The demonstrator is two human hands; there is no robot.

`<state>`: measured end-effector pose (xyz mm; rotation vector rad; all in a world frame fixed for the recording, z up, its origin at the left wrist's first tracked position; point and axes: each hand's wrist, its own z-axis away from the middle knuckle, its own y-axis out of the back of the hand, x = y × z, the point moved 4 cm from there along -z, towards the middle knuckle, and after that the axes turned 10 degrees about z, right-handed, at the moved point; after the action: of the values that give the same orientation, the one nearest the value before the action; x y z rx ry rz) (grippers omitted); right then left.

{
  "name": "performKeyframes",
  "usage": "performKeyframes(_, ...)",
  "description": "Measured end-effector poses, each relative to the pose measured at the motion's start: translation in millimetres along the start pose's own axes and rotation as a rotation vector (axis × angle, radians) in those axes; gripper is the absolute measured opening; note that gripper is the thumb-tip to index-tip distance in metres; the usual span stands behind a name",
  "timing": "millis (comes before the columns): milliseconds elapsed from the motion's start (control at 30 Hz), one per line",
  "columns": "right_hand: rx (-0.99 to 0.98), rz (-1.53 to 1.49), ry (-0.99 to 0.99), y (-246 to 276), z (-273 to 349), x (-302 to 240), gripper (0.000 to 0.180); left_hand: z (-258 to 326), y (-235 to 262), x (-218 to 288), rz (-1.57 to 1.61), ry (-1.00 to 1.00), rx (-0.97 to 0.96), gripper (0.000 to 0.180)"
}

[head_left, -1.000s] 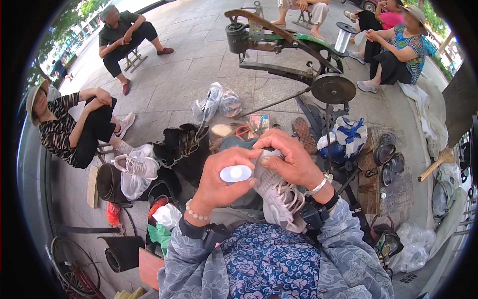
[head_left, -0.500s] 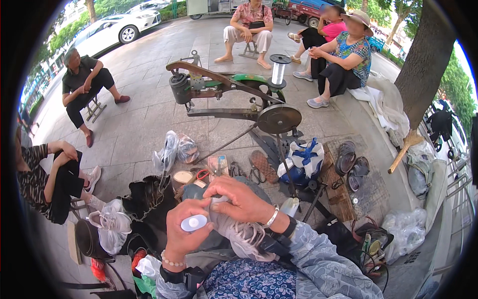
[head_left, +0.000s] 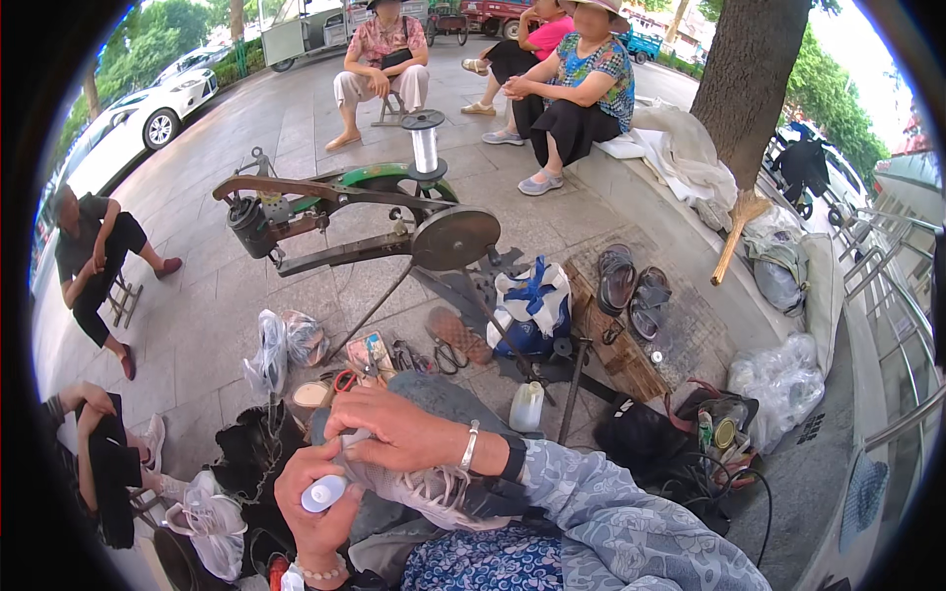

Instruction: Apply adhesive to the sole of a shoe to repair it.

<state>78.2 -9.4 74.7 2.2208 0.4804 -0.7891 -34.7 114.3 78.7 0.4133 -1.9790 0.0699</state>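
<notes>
Head view tilts up versus a second ago: hands sit lower in frame and more of the paved ground shows, but the grip itself is unchanged. Left hand [head_left: 313, 502] keeps its fingers curled tight around a small white bottle [head_left: 323, 492], cap end facing up, just above the lap. Right hand [head_left: 394, 428] stays flat on top of the grey-white sneaker [head_left: 434, 488], fingers narrow and pressed down near the toe end, touching the bottle hand; a thin bangle sits at the wrist. Sneaker rests across the lap, laces hanging loose. Since neither hand has shifted on shoe or bottle, I judge the gluing step is still in hand, not finished; only the head has moved.

Just beyond the hands: scissors [head_left: 448, 357], small tins and tools spread on the ground, a white plastic jug [head_left: 527, 406] near the right forearm, clear bags to the left. Further out stands the hand-crank stitching machine [head_left: 345, 212] with a thread spool [head_left: 425, 148] on top. A pair of dark sandals [head_left: 631, 291] lies to the right on a board. Far back, several people sit on low stools; a white car is parked at the upper left.
</notes>
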Motion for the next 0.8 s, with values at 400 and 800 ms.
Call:
performKeyframes(400, -0.042, -0.012, -0.030, -3.2, 2.0, 3.6, 0.025, -1.3, -1.0, 1.9, -0.040, -0.001, -0.023, 0.029)
performKeyframes(800, -0.018, -0.011, -0.011, -5.0, 1.7, 4.4, 0.025, -1.3, -1.2, 3.5, -0.022, 0.003, -0.001, 0.028)
